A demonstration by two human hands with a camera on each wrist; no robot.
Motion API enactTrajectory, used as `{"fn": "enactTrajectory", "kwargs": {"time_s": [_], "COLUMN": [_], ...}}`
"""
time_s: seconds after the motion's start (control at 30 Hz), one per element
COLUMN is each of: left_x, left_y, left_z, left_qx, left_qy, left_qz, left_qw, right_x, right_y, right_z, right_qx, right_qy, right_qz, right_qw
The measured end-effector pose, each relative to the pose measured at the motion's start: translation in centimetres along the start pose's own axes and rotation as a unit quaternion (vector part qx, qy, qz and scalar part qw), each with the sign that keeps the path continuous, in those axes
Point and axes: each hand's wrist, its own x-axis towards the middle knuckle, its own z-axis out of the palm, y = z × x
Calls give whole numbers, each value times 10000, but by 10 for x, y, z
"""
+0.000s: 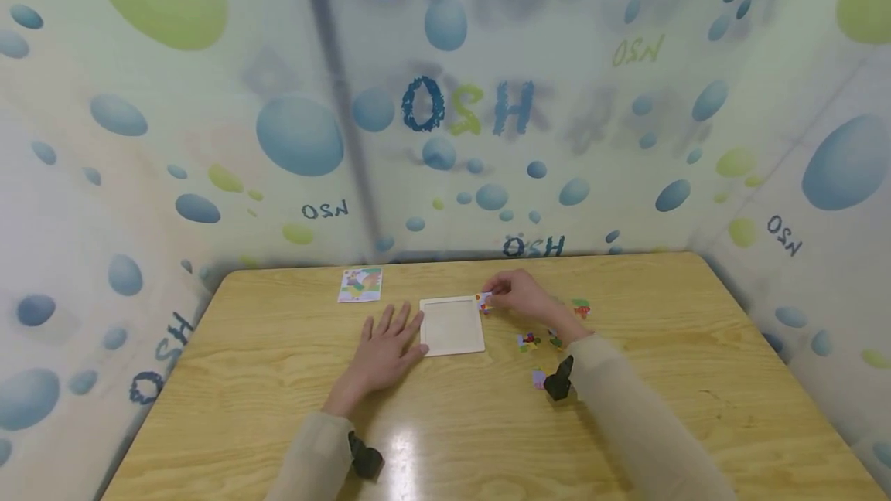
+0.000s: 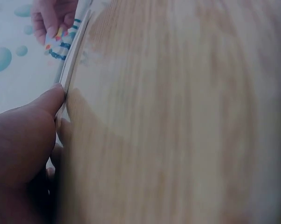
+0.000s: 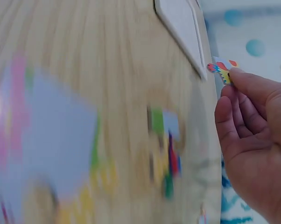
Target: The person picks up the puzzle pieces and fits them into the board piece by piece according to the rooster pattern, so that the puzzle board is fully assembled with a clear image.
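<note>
A square, pale shallow puzzle tray [image 1: 451, 326] lies on the table with a bare inside. My left hand [image 1: 386, 350] rests at its left side with fingers spread, and the thumb touches its edge in the left wrist view. My right hand [image 1: 522, 296] pinches a colourful puzzle piece [image 3: 222, 70] between thumb and fingertips. In the head view the piece is at the tray's upper right corner. The right wrist view shows its red, yellow and blue print, partly covered by the thumb.
Several loose puzzle pieces [image 1: 527, 342] lie right of the tray, some below my right forearm, with a purple one [image 1: 539, 380] nearer to me. A printed picture card [image 1: 360, 284] lies at the back left. Patterned curtain [image 1: 445, 176] borders the wooden table [image 1: 278, 346].
</note>
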Motion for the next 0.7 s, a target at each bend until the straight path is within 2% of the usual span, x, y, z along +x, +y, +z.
{"fn": "enactTrajectory", "kwargs": {"time_s": [0.13,0.4,0.6,0.7], "left_x": [1,1,0,0], "left_y": [-1,-1,2,2], "left_z": [3,0,-4,-3], "left_qx": [-72,5,54,-31], "left_qy": [55,-66,-125,-38], "left_qz": [47,-48,-87,-2], "left_qw": [9999,10000,9999,10000], "right_x": [5,19,28,30], "right_y": [-8,-29,-37,-39], "right_z": [16,53,75,80], "right_qx": [217,667,729,757], "right_qy": [115,494,531,593], "right_qz": [20,281,397,469], "right_qw": [9997,9962,9951,9943]}}
